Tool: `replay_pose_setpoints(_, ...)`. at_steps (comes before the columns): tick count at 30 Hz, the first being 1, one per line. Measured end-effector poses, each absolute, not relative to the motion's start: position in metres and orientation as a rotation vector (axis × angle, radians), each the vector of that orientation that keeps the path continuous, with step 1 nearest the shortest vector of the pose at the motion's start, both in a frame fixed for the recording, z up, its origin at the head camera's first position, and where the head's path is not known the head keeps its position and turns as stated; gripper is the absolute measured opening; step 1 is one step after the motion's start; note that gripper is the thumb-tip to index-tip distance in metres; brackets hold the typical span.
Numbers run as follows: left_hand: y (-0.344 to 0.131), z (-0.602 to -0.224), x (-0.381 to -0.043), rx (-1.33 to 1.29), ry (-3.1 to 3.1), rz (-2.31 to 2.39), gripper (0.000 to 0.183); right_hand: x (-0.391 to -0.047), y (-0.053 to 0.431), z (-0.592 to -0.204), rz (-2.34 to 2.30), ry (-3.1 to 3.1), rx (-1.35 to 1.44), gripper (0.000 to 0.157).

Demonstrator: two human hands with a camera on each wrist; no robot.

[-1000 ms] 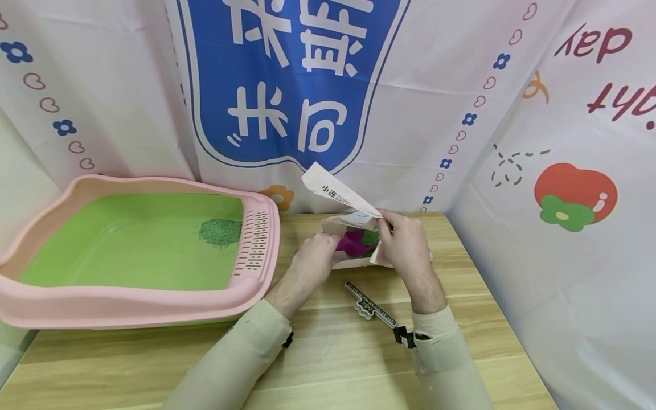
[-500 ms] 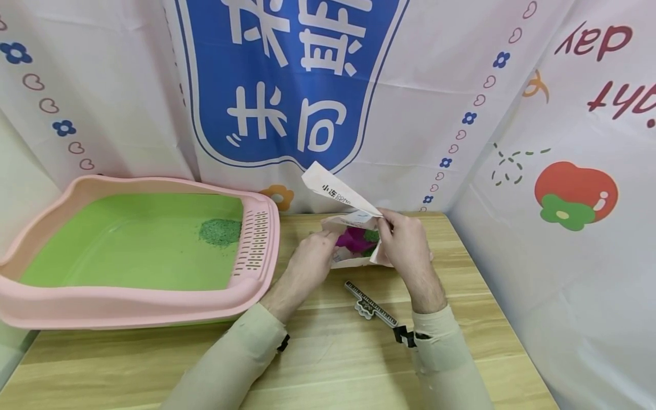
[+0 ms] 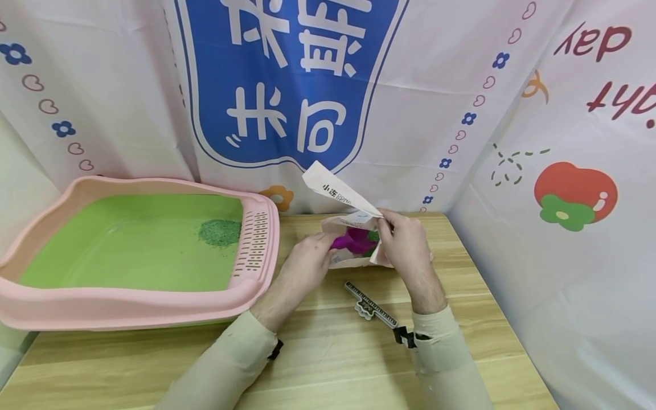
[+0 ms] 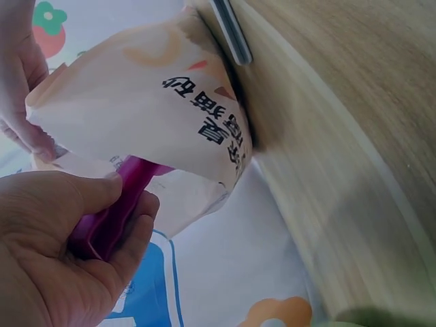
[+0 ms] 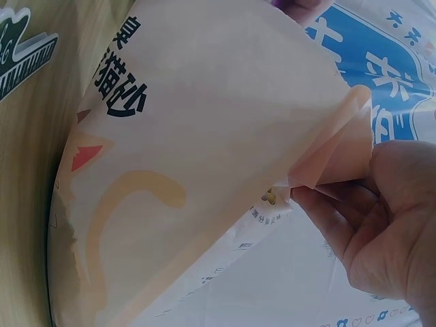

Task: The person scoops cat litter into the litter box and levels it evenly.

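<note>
A paper cat litter bag (image 4: pixel 129 102) lies on the table with its mouth facing the left hand. Green litter (image 3: pixel 373 235) shows inside. The left hand (image 3: pixel 306 259) grips the handle of a purple scoop (image 3: pixel 359 241), whose head sits in the bag's mouth. In the left wrist view, thumb and fingers wrap round that handle, and the bag hides the scoop's head. The right hand (image 3: pixel 407 245) pinches the bag's upper edge and holds the mouth apart. Seen from the right wrist, its fingertips fold the paper at the corner.
A pink litter box (image 3: pixel 154 299) with a green base stands on the left, a small heap of green litter (image 3: pixel 220 232) near its slotted end. In front of the bag lies a black-and-white sealing clip (image 3: pixel 371 304). Printed cloth hangs behind the table.
The left hand has drawn slightly left and toward the person, pulling the scoop with it, so more of the purple handle shows. The right hand stays in place on the bag's edge.
</note>
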State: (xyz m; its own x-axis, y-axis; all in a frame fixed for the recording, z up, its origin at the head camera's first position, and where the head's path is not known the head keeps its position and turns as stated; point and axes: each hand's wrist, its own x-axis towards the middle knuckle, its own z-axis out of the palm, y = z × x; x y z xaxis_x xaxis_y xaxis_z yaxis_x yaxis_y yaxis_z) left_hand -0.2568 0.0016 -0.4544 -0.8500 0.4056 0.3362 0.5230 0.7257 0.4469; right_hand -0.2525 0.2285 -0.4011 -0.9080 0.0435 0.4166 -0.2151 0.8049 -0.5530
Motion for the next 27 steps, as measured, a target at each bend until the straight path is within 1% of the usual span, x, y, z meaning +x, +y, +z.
replay_pose_setpoints(19,-0.009,-0.452,-0.249,-0.659,-2.710,-0.929,0.034,-0.252,0.227,-0.401,0.878,-2.580,0.111,0.031)
replay_pose_setpoints(27,-0.012,-0.454,-0.252,-0.622,-2.684,-1.114,0.036,-0.252,0.228,-0.401,0.878,-2.573,0.107,0.031)
